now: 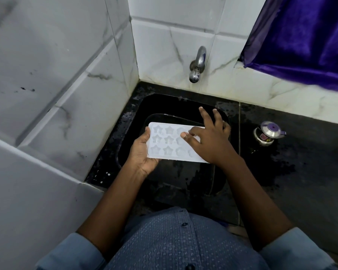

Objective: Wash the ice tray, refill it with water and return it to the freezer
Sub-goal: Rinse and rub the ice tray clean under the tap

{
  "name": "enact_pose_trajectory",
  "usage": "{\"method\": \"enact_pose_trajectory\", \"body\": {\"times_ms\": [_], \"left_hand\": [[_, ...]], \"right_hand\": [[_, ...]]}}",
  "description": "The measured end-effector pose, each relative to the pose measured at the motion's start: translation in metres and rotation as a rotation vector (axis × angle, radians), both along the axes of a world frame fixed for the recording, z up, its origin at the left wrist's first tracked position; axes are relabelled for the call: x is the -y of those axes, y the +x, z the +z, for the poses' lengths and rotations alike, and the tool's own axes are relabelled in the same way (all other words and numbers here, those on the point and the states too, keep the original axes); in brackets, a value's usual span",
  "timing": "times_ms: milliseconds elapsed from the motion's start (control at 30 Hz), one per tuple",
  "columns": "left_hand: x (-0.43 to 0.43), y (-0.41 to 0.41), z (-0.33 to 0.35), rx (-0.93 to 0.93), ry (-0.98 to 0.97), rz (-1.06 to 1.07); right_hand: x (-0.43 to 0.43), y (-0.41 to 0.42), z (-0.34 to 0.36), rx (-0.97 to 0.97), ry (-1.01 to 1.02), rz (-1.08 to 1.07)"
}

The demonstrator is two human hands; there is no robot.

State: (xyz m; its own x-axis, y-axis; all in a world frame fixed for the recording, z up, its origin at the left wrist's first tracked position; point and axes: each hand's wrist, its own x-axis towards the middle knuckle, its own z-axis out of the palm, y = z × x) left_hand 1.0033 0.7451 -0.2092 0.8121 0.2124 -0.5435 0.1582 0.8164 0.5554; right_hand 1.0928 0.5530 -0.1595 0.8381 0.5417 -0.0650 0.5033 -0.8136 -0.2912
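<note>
Still washing, I judged: your left hand (142,152) clasped the ice tray (168,145) edge; right hand (207,141) lay spread, thumb rubbing. Work every star cavity.

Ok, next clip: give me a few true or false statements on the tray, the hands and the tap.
1. The left hand holds the ice tray by its left end. True.
2. The tray sits on the counter beside the sink. False: it is held over the black sink.
3. Water streams from the tap. False: no stream shows.
4. The right hand lies on the tray's right part. True.
5. The moulds are star-shaped. True.
</note>
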Motion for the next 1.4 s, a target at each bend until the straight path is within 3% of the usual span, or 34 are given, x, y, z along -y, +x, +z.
{"method": "enact_pose_trajectory", "body": {"times_ms": [1400], "left_hand": [[-0.0042, -0.0065, 0.005, -0.02, 0.031, 0.023]], "right_hand": [[0.0031, -0.0036, -0.006, -0.01, 0.017, 0.005]]}}
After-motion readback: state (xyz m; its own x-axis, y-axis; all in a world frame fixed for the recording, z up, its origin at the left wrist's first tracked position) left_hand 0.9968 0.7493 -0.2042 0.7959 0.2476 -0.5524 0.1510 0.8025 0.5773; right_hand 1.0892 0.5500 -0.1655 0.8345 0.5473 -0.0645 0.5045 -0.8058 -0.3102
